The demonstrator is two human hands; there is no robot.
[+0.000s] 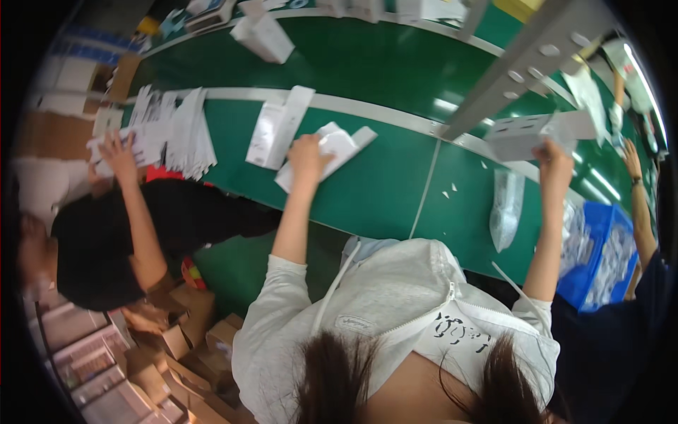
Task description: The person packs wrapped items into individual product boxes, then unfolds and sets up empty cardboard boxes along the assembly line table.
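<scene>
My left hand (308,157) is closed on a white carton (347,147) with its flap sticking out, low over the green bench. Beside it, to the left, another white carton (272,134) stands with its flap up. Out to the right, my right hand (556,159) grips the lower corner of a white box (519,138) with dark slots along its side and a flap pointing right. That box is held above the bench's far rail. A clear bubble-wrap pouch (506,212) lies on the bench below and left of my right hand.
A co-worker's hand (120,157) at left rests by a pile of flat white cartons (189,134). A blue bin (600,258) of clear-wrapped items stands at right, near another person's arm (641,205). A grey metal post (522,67) rises beyond the bench; a white box (265,39) sits on the green conveyor.
</scene>
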